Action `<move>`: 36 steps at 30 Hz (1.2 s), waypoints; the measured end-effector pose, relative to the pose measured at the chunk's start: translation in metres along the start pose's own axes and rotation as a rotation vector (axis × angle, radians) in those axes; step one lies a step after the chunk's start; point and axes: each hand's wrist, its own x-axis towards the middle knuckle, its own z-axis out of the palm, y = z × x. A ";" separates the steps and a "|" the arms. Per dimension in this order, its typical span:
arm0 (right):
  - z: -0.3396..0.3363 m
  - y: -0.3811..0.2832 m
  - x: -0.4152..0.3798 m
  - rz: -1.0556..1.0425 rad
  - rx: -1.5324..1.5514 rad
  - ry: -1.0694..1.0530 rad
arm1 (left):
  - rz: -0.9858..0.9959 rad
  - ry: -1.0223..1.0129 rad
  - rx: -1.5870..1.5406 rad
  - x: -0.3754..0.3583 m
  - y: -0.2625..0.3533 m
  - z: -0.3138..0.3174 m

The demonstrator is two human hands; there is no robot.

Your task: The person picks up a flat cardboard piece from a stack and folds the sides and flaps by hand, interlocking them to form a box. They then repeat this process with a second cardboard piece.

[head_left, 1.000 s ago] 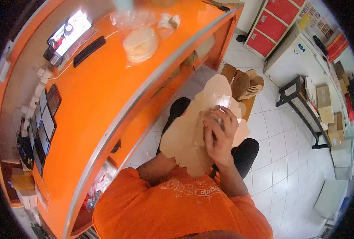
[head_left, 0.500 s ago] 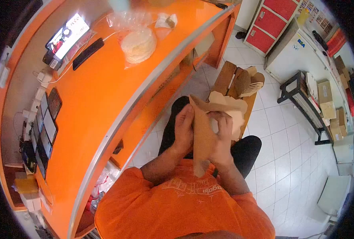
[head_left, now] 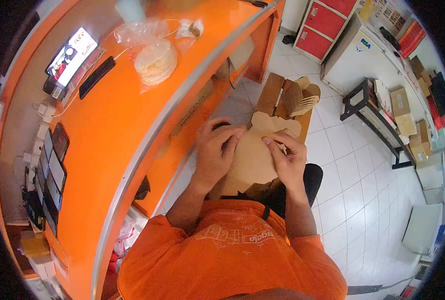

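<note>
A flat brown cardboard box blank (head_left: 252, 155) lies over the person's lap, just right of the orange counter (head_left: 117, 125). The left hand (head_left: 213, 152) grips its left edge with fingers curled over it; the right hand (head_left: 287, 157) pinches its right edge, thumb and fingers closed on the card. Just beyond the blank, on the far side, a stack of folded cardboard boxes (head_left: 287, 97) stands on the white tiled floor (head_left: 352, 190). On the counter, far left, a clear plastic bag (head_left: 152, 50) holds a stack of flat round breads (head_left: 156, 62). Further left a lit phone (head_left: 70, 52) leans, with a black remote (head_left: 96, 76) beside it. Red lockers (head_left: 327, 20) stand at the far right.
</note>
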 end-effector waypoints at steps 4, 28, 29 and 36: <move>-0.007 0.025 0.001 0.105 0.206 0.257 | 0.008 -0.136 -0.105 -0.023 0.044 -0.028; -0.033 -0.015 0.000 -0.263 0.020 -0.195 | -0.536 -0.194 -0.993 -0.028 0.027 0.003; -0.032 -0.014 -0.002 -0.226 0.091 -0.197 | -0.525 -0.195 -0.978 -0.027 0.028 0.002; -0.033 -0.013 -0.006 -0.022 0.367 -0.132 | -0.585 -0.239 -1.031 -0.047 0.021 0.018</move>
